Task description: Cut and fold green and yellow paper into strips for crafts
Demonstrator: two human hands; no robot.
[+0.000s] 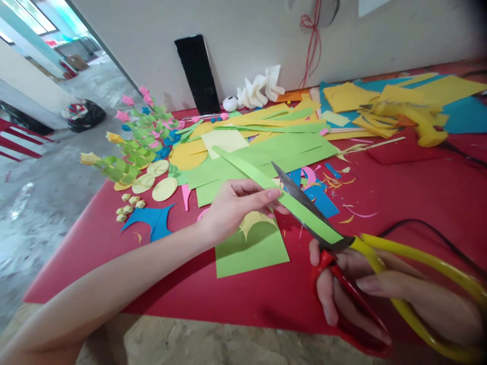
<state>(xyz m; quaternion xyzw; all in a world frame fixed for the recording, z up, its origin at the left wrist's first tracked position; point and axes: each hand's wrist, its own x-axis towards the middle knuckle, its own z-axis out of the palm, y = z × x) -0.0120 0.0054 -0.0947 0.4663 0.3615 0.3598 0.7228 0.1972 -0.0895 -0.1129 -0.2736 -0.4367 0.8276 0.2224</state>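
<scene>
left hand [238, 208]: pinching green strip [304, 213] | right hand [418, 294]: gripping scissors [340, 245] | both point far left (long axes diagonal)

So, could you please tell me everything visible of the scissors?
The scissors have dark, metallic-looking blades and a yellow and a red handle. The right hand holds them above the red surface, tips toward the picture's upper left. A light-green strip, held in the left hand, lies along the blades; whether they grip it is unclear.

The scissors [345, 243] are yellow, red and grey, the paper strip [302, 213] light green.
</scene>
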